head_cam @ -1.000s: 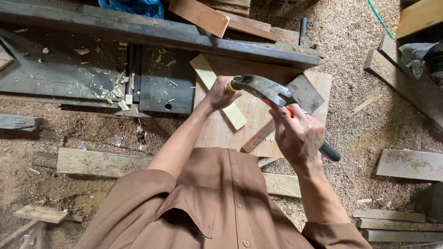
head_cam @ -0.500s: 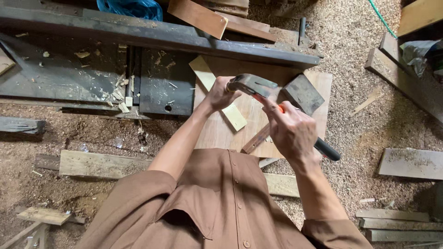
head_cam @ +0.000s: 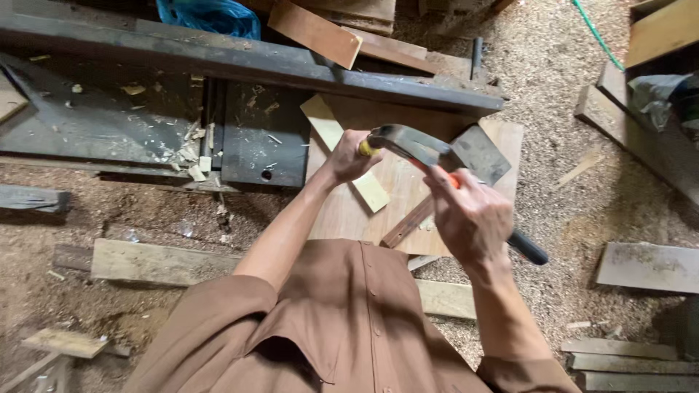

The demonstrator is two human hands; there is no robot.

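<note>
while right hand (head_cam: 472,218) grips hammer (head_cam: 419,149), left hand (head_cam: 348,156) holds yellow-handled tool (head_cam: 366,148).

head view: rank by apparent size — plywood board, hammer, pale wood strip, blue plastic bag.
1. plywood board, partly hidden by the arms.
2. hammer, held by left hand and right hand; nearer the camera, so flattered.
3-4. pale wood strip and blue plastic bag: too alike; bag cropped.

Above board: blocked by dark metal beam (head_cam: 240,62)
Right of plywood board (head_cam: 502,138): open sawdust floor (head_cam: 553,189)
Near side: narrowed by planks (head_cam: 156,262)
On board: pale strip (head_cam: 331,131) in the way
</note>
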